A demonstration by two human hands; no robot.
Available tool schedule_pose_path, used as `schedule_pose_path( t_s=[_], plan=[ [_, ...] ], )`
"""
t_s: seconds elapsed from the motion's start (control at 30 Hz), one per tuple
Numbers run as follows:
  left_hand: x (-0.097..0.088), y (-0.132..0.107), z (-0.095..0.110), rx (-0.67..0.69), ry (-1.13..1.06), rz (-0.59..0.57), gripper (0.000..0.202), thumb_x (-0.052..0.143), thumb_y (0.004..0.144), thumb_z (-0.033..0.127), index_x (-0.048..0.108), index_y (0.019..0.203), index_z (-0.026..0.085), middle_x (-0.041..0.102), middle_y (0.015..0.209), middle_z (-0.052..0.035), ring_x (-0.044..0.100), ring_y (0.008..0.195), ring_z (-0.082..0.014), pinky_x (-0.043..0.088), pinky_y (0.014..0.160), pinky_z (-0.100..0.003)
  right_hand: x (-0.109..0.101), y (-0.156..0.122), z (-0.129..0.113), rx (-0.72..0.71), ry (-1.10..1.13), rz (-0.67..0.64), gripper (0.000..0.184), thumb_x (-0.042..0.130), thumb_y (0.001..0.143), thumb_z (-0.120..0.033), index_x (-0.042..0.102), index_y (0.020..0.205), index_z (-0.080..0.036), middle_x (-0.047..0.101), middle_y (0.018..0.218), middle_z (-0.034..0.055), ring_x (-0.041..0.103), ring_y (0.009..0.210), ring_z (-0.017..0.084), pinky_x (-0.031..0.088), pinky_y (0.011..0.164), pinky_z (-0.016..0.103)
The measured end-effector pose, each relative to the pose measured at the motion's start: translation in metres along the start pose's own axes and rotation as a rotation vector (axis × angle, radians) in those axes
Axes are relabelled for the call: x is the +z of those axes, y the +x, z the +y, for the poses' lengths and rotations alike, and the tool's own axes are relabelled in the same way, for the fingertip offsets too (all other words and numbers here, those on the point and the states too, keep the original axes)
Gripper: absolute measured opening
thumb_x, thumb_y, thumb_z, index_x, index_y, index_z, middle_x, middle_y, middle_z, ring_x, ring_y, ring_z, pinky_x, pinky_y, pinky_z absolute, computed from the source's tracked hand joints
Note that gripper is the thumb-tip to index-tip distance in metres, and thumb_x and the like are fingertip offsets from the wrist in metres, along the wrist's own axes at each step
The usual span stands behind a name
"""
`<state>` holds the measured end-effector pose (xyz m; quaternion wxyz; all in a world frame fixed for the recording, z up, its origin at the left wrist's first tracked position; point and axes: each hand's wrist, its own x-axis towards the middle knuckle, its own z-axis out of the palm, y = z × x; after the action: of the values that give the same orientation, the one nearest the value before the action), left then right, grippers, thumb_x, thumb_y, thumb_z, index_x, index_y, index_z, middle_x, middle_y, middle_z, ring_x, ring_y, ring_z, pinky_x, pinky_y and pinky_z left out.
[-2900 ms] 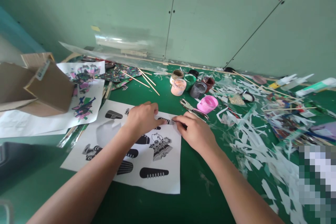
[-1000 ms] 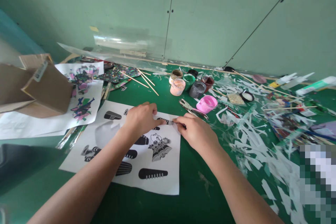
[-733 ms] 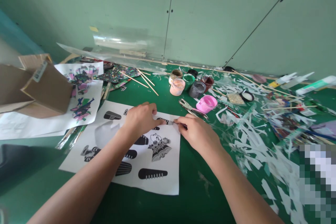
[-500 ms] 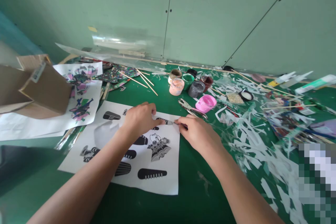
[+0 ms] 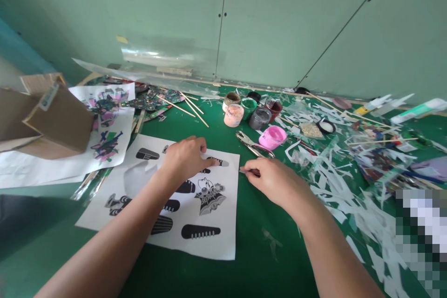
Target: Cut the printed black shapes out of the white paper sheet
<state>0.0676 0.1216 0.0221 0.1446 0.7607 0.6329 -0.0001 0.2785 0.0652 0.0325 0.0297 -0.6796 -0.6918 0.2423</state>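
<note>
A white printed sheet [image 5: 216, 249] with black-and-grey shapes lies flat on the green table. My left hand [image 5: 186, 158] rests on its upper part, fingers bent downward and thumb stretched right onto a small dark printed shape [image 5: 218, 162]. The fingertips are partly hidden. Just off the sheet's right edge, my right hand [image 5: 263, 174] pinches a thin dark craft knife [image 5: 249, 171], its pale tip pointing left; most of it is hidden in the hand. A figure print [image 5: 209, 195] with a spiky outline shows below the hands. A grey patch, shadow or film, lies left of my wrist.
Silver-handled pliers [image 5: 253, 144] and a pink paint jar [image 5: 273, 137] stand beyond my right hand, with several more paint jars behind. Paper scraps [image 5: 345, 195] cover the right side. A cardboard box [image 5: 59, 125] sits on printed sheets at left. Thin sticks [image 5: 192, 102] lie near the wall.
My right hand has drawn back slightly right and down, taking the knife tip off the sheet to just beyond its edge. My left hand stays in place on the sheet.
</note>
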Motion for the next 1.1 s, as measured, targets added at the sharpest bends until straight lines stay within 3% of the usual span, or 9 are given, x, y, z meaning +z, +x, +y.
schedule_pose_path(
  t_s=[0.1, 0.27, 0.37, 0.47, 0.57, 1.1],
  plan=[
    [-0.001, 0.000, 0.000, 0.011, 0.012, -0.003, 0.038, 0.064, 0.074, 0.058, 0.055, 0.090, 0.023, 0.066, 0.094, -0.0026, 0.061, 0.081, -0.0222, 0.035, 0.059, -0.029, -0.005, 0.001, 0.007, -0.025, 0.040, -0.023, 0.023, 0.054, 0.085, -0.023, 0.074, 0.094, -0.030, 0.072, 0.082, -0.0011, 0.056, 0.052, 0.012, 0.033, 0.045, 0.024],
    [-0.002, -0.001, 0.000, 0.044, 0.003, 0.011, 0.048, 0.063, 0.077, 0.057, 0.054, 0.111, 0.025, 0.068, 0.097, -0.0040, 0.063, 0.087, -0.0243, 0.040, 0.066, -0.030, 0.004, 0.015, 0.006, -0.077, 0.116, 0.198, 0.024, 0.058, 0.087, -0.035, 0.068, 0.106, -0.025, 0.073, 0.096, 0.0043, 0.067, 0.079, 0.019, 0.041, 0.057, 0.025],
    [-0.003, -0.001, 0.000, 0.045, 0.005, 0.002, 0.051, 0.062, 0.076, 0.058, 0.054, 0.114, 0.025, 0.068, 0.097, -0.0043, 0.064, 0.089, -0.0252, 0.041, 0.066, -0.031, 0.018, 0.023, -0.002, -0.044, 0.077, 0.175, 0.026, 0.061, 0.085, -0.039, 0.066, 0.107, -0.025, 0.073, 0.093, 0.0039, 0.067, 0.080, 0.021, 0.038, 0.056, 0.026],
    [-0.003, -0.001, 0.000, 0.041, 0.003, 0.002, 0.050, 0.063, 0.076, 0.056, 0.054, 0.114, 0.025, 0.068, 0.098, -0.0040, 0.064, 0.090, -0.0251, 0.041, 0.065, -0.031, 0.027, 0.026, -0.010, -0.032, 0.036, 0.190, 0.014, 0.057, 0.088, -0.034, 0.065, 0.093, -0.024, 0.072, 0.084, 0.0020, 0.065, 0.074, 0.019, 0.031, 0.054, 0.025],
    [-0.002, -0.001, 0.000, 0.041, -0.003, 0.015, 0.048, 0.064, 0.076, 0.056, 0.055, 0.112, 0.025, 0.068, 0.096, -0.0033, 0.063, 0.088, -0.0247, 0.040, 0.064, -0.031, 0.028, 0.027, -0.012, -0.015, 0.012, 0.203, 0.013, 0.055, 0.090, -0.032, 0.062, 0.084, -0.023, 0.070, 0.080, 0.0024, 0.063, 0.071, 0.018, 0.028, 0.053, 0.026],
    [-0.001, 0.000, 0.000, 0.022, -0.007, -0.001, 0.050, 0.065, 0.074, 0.056, 0.055, 0.112, 0.025, 0.067, 0.097, -0.0036, 0.064, 0.088, -0.0243, 0.039, 0.063, -0.030, 0.027, 0.028, -0.012, -0.009, -0.015, 0.192, 0.013, 0.053, 0.091, -0.029, 0.063, 0.087, -0.022, 0.072, 0.084, 0.0052, 0.066, 0.075, 0.020, 0.033, 0.056, 0.027]
  ],
)
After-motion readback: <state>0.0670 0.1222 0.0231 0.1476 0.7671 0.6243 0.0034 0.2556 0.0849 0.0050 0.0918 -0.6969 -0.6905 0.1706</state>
